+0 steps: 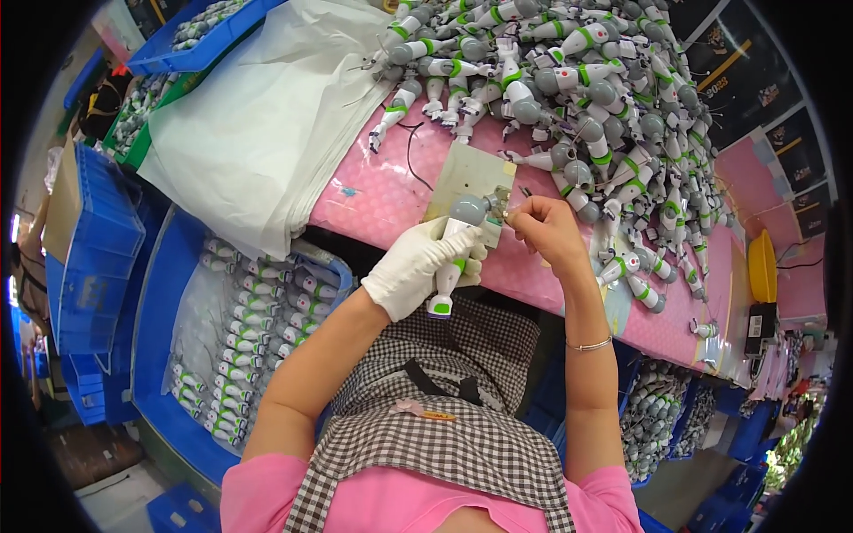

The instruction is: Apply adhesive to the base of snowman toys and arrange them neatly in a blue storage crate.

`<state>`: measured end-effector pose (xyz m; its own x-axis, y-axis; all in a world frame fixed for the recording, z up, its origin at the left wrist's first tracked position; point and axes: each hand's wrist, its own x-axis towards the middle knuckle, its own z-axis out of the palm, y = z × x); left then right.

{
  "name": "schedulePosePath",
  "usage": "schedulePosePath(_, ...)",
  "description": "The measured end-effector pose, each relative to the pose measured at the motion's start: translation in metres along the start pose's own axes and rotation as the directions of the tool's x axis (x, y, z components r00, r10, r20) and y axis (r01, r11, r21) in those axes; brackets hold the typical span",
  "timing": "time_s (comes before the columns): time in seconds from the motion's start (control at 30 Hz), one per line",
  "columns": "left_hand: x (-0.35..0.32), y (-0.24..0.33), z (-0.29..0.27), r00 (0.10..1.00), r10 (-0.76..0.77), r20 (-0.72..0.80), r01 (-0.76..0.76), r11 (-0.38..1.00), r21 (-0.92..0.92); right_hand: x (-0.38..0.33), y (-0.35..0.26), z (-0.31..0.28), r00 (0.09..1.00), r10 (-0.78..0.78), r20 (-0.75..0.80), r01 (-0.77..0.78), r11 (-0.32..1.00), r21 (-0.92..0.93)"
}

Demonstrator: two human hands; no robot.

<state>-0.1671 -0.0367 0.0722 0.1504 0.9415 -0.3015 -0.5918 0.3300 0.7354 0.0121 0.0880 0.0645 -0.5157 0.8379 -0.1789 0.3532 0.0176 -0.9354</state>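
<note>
My left hand (pixel 413 266), in a white glove, is closed around a toy arm (pixel 469 210) with a grey ball-shaped shoulder, a white body and green bands. The grey end points away from me and the white-and-green end sticks out below my fingers. My bare right hand (pixel 546 231) is just right of the grey end, thumb and fingertips pinched together. Whatever they grip is too small to make out; a short dark tip shows above the fingers. Beneath lies a pale flat board (pixel 460 173) with a small metal piece beside the toy arm's grey end.
A large heap of similar toy limbs (pixel 613 115) covers the far right of the pink table (pixel 355 209). White sheeting (pixel 240 115) drapes over its left side. A blue bin (pixel 155 329) at left holds rows of limbs; more fill a container (pixel 653 417) at lower right.
</note>
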Motion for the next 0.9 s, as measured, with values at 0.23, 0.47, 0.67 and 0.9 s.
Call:
schedulePosePath(0.23, 0.001, 0.002, 0.004, 0.997, 0.008, -0.080, -0.003, 0.998, 0.065, 0.004, 0.000, 0.002, 0.997, -0.077, -0.012, 0.076, 0.992, -0.099)
schedulePosePath(0.47, 0.002, 0.004, 0.008, 0.999, 0.008, -0.048, -0.011, 0.998, -0.057, 0.008, 0.005, -0.003, 0.999, -0.038, 0.026, 0.040, 0.995, -0.095)
schedulePosePath(0.67, 0.005, -0.001, 0.015, 0.998, 0.046, -0.035, -0.048, 0.996, -0.072, 0.006, 0.010, -0.003, 0.998, -0.062, 0.001, 0.062, 0.998, -0.023)
schedulePosePath(0.9, 0.003, -0.001, 0.004, 0.996, 0.042, -0.082, -0.049, 0.995, -0.082, 0.012, 0.009, 0.006, 0.994, -0.108, -0.004, 0.108, 0.993, -0.045)
